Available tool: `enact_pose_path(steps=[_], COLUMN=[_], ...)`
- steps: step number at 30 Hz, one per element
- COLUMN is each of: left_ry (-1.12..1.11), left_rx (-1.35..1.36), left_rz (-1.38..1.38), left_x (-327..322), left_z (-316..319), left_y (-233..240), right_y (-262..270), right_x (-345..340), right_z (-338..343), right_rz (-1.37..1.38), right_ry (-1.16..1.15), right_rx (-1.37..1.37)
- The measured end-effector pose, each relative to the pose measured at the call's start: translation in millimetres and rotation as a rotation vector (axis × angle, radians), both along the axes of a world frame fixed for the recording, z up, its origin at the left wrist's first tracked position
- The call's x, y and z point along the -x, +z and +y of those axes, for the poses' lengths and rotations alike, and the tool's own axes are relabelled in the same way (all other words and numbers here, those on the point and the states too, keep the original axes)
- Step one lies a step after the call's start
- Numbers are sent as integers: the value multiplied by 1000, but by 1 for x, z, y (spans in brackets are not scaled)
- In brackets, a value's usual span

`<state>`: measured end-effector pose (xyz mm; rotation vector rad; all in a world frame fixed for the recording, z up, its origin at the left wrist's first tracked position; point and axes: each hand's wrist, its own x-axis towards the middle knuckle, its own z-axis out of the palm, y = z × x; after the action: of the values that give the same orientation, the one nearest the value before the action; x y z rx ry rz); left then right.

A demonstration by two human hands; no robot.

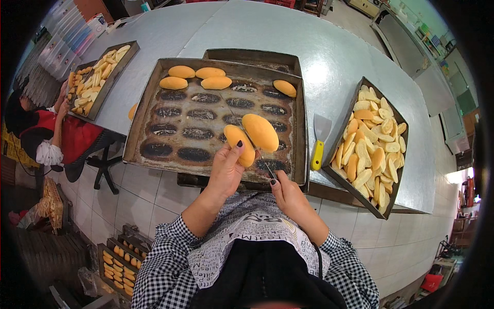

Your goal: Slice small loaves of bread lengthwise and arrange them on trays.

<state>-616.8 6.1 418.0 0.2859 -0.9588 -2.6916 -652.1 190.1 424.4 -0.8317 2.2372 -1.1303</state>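
My left hand [225,172] holds an oval golden bread roll [236,141], thumb across its near end. A second oval bread piece [261,133] lies close against it on the right. I cannot tell if the two are joined. My right hand [287,193] grips a knife [266,162] whose thin blade runs up between the two pieces, which hide part of it. Both hands are over the near right part of a dark metal baking tray [175,123] with oval marks. Several whole rolls [216,82] sit at its far left, and one roll [285,88] at its far right.
Another tray [251,54] shows behind the baking tray. To the right are a yellow-handled scraper [317,152] and a tray of cut bread pieces [368,150] on the metal table [347,77]. A co-worker [58,135] sits left beside a bread-filled tray [123,67]. Trays of rolls [117,270] stand low left.
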Motion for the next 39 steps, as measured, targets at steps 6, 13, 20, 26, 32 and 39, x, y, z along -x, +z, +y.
enact_pose_path(steps=[6,13,20,26,32,39], left_ry=[36,-15,82,215,204,279], left_rx=[98,-149,-240,-180,-181,-131], left_rz=[33,42,19,5,113,104], left_x=[2,6,18,25,24,18], left_z=[-2,-10,-23,-20,-9,-10], left_y=[-9,10,3,26,23,34], right_y=[-1,3,-20,-13,-20,-4], right_x=[2,-1,-10,-19,-17,-9], right_z=[-3,-2,-4,-4,-7,-14], right_rz=[-49,-62,13,-72,52,156], right_ry=[-6,18,198,151,121,161], right_rx=[78,113,72,179,95,31])
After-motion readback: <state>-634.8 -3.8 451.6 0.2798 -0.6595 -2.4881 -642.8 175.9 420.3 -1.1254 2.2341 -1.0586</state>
